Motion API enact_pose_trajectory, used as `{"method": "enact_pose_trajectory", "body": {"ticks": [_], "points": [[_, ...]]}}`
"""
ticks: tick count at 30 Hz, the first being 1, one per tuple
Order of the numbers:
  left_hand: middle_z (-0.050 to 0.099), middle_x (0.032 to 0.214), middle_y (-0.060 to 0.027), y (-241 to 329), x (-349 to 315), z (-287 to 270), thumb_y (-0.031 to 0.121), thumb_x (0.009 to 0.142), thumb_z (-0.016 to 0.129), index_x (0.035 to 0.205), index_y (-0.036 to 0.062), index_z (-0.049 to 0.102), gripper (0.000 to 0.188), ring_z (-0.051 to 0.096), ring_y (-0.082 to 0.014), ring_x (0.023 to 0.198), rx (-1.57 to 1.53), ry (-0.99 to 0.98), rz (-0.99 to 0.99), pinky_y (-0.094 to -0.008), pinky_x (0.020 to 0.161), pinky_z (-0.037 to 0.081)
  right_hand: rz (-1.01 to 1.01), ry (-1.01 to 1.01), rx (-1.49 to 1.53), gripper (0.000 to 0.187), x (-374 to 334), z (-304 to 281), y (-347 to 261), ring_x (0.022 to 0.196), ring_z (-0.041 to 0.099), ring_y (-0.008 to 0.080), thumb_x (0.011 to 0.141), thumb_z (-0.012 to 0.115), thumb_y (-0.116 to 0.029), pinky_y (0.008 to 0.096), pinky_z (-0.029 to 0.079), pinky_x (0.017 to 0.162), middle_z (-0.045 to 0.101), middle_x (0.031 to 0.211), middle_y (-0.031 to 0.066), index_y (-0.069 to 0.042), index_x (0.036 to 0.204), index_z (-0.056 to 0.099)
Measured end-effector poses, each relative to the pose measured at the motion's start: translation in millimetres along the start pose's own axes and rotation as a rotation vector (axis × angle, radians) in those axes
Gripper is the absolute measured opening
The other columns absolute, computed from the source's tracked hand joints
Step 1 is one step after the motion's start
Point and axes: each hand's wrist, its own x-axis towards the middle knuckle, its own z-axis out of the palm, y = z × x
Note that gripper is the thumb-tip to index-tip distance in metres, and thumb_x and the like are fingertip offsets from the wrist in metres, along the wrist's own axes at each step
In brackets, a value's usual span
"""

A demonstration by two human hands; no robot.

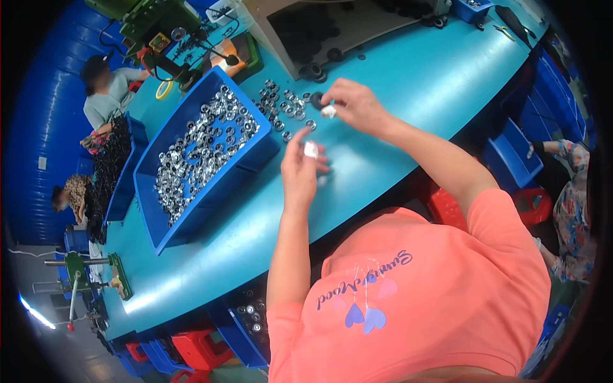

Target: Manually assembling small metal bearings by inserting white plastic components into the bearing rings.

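Note:
My right hand (pixel 357 107) is closed in a pinch on a black round ring (pixel 317 100) above the blue-green table. White wrapping covers one of its fingertips. Lower and to the left, my left hand (pixel 300 169) has its fingers apart, with a white wrap (pixel 311 150) on one finger. Its extended finger is close to a silver round part (pixel 311 124); whether it touches is unclear. Several more silver round parts (pixel 290 107) with dark centres lie loose beyond the hands. To the left, a blue bin (pixel 258 153) holds many of the same parts.
A beige open box (pixel 281 39) with black rings stands at the far side, some rings spilling onto the table. A green machine (pixel 156 32) is at the back left. Another green press (pixel 73 271) stands at left. Other people sit left and right; red stools (pixel 198 350) are below.

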Motion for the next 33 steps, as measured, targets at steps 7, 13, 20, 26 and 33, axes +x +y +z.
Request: {"method": "enact_pose_trajectory", "body": {"ticks": [7, 13, 20, 26, 33], "points": [[0.067, 0.11, -0.0111, -24, 14, 2, 0.022, 0.105, 0.057, 0.125, -0.0033, 0.059, 0.032, 0.069, -0.0207, 0.091, -0.441, -0.005, 0.019, -0.0343, 0.075, 0.06, -0.023, -0.084, 0.153, 0.027, -32, 9, -50, 0.087, 0.064, 0.0218, 0.076, 0.076, -0.004, 0.0315, 0.053, 0.073, 0.066, 0.096, 0.0066, -0.009, 0.103, 0.071], [0.069, 0.107, -0.0131, -38, 11, -9, 0.023, 0.103, 0.06, 0.114, -0.0021, 0.061, 0.028, 0.07, -0.0233, 0.09, -0.607, -0.021, -0.028, -0.0349, 0.075, 0.061, 0.338, -0.129, 0.514, 0.036, -32, 17, -49, 0.092, 0.063, 0.013, 0.078, 0.078, -0.008, 0.0269, 0.053, 0.077, 0.066, 0.102, 0.003, -0.009, 0.113, 0.07], [0.067, 0.103, -0.0093, -38, 12, -11, 0.029, 0.102, 0.061, 0.111, 0.0012, 0.061, 0.03, 0.068, -0.0219, 0.09, -0.627, -0.077, -0.069, -0.0351, 0.075, 0.061, 0.378, -0.146, 0.546, 0.041, -38, 24, -40, 0.089, 0.064, 0.0145, 0.076, 0.081, -0.013, 0.0286, 0.055, 0.079, 0.065, 0.102, 0.005, -0.008, 0.115, 0.07], [0.068, 0.104, -0.0145, -41, 11, -12, 0.024, 0.102, 0.061, 0.111, -0.0008, 0.061, 0.026, 0.069, -0.0239, 0.087, -0.65, -0.062, -0.061, -0.0351, 0.074, 0.06, 0.453, -0.19, 0.609, 0.041, -38, 24, -41, 0.087, 0.063, 0.013, 0.076, 0.08, -0.012, 0.0291, 0.055, 0.079, 0.066, 0.103, 0.0038, -0.009, 0.116, 0.07], [0.066, 0.114, -0.0144, -38, 9, -5, 0.022, 0.102, 0.061, 0.13, -0.0013, 0.054, 0.037, 0.069, -0.0227, 0.091, -0.358, 0.005, -0.058, -0.0353, 0.076, 0.061, 0.37, -0.129, 0.636, 0.038, -39, 25, -38, 0.086, 0.063, 0.0114, 0.078, 0.078, -0.01, 0.028, 0.055, 0.078, 0.067, 0.098, 0.0021, -0.012, 0.115, 0.072]]}}
